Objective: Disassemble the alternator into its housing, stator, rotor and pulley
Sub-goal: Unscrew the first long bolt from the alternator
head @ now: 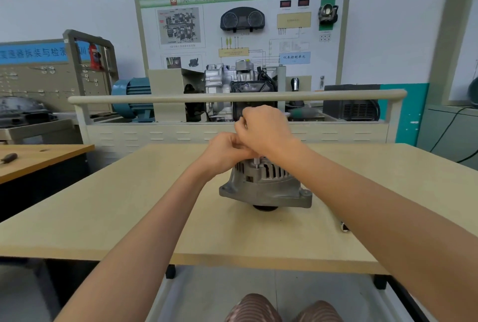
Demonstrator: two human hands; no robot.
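Note:
The grey alternator [263,184] stands on the beige table [129,205] with its dark pulley [265,208] underneath and its slotted housing facing up. My right hand [263,127] is above it, fingers curled round a screwdriver whose thin metal shaft [256,163] points down into the top of the housing. A green handle end [300,114] shows just right of that hand. My left hand [227,151] sits at the alternator's top left, its curled fingers pinching the shaft below my right hand. The alternator's top face is hidden by both hands.
A small dark-and-white part [345,227] lies on the table to the right. Behind the table stands a gearbox training rig with a rail [232,98]. A screwdriver [9,158] lies on the wooden bench at left.

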